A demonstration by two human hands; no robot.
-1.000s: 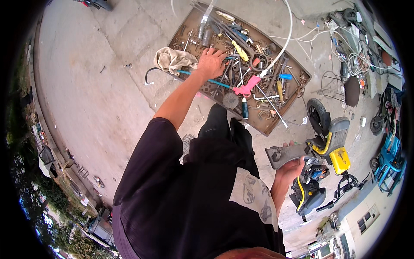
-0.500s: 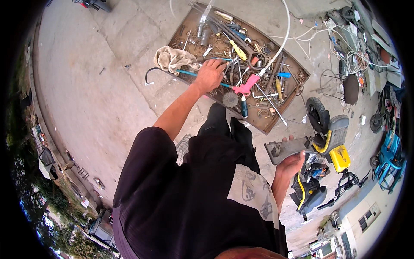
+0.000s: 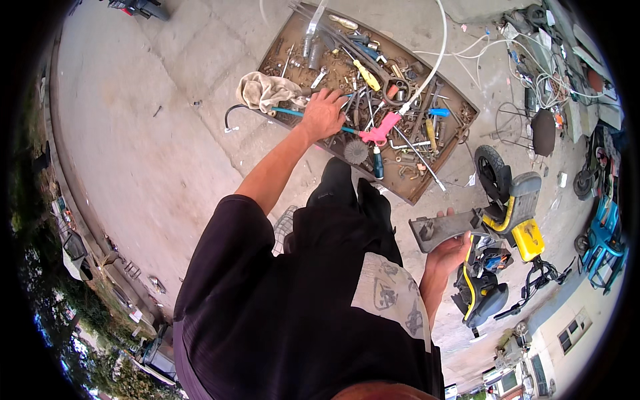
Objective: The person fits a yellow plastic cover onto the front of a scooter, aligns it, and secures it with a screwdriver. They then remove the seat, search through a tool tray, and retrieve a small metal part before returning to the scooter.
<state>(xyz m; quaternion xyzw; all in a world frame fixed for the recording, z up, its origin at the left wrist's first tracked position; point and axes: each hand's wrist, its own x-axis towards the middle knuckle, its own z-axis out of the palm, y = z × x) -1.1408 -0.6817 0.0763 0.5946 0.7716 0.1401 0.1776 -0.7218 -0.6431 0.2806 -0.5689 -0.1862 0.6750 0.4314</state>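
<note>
My left hand (image 3: 322, 117) reaches into a rusty metal tool tray (image 3: 420, 193), its bent fingers slightly apart among loose tools. Anything beneath the fingertips is hidden. A beige rag (image 3: 263, 91) lies on the tray's rim beside it, and a thin blue tube (image 3: 288, 111) passes by the hand. To its right lie a pink air blow gun (image 3: 381, 129) on a white hose, a round wire brush (image 3: 356, 152) and a yellow-handled screwdriver (image 3: 367, 75). My right hand (image 3: 448, 253), lower right, grips a dark grey plastic panel (image 3: 437, 232) away from the tray.
A yellow and black scooter (image 3: 527, 240) stands close to my right hand, parts of its body opened up. Beyond it are a blue scooter (image 3: 603, 233), a wire stand (image 3: 512, 123) and piled scrap with white hoses (image 3: 550, 83). A wire basket (image 3: 283, 227) sits by my legs.
My left hand has shifted slightly left within the tray, its fingers still among the tools. The right hand keeps hold of the grey panel with almost no movement.
</note>
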